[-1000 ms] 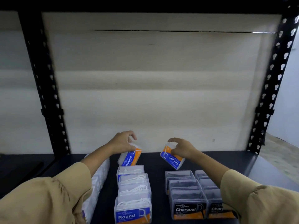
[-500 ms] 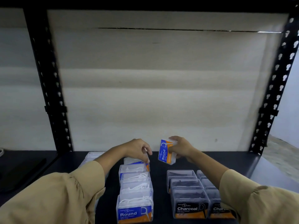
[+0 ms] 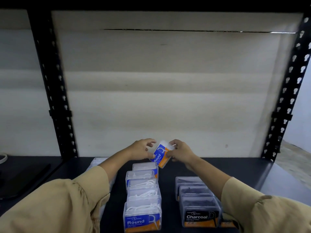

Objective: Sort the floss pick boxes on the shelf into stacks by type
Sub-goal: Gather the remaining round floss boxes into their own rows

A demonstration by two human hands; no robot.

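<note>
Floss pick box (image 3: 160, 155): raised between both hands

Far left: clear boxes (image 3: 97, 161), partly hidden behind the sleeve (image 3: 67, 199); next, left hand (image 3: 142, 149), fingers curved round the box's left edge, thumb at its lower corner, firmness of hold not discernible; box tilted, "Round" label visible, above the shelf (image 3: 252, 169), just behind the Round row (image 3: 143, 190); right hand (image 3: 180, 153) pinching its right edge; farther right, Charcoal rows (image 3: 196, 199), flat on the shelf.

Round box (image 3: 160, 155) tilted, aloft past Round row (image 3: 143, 195); Charcoal row (image 3: 198, 202) rt.
</note>
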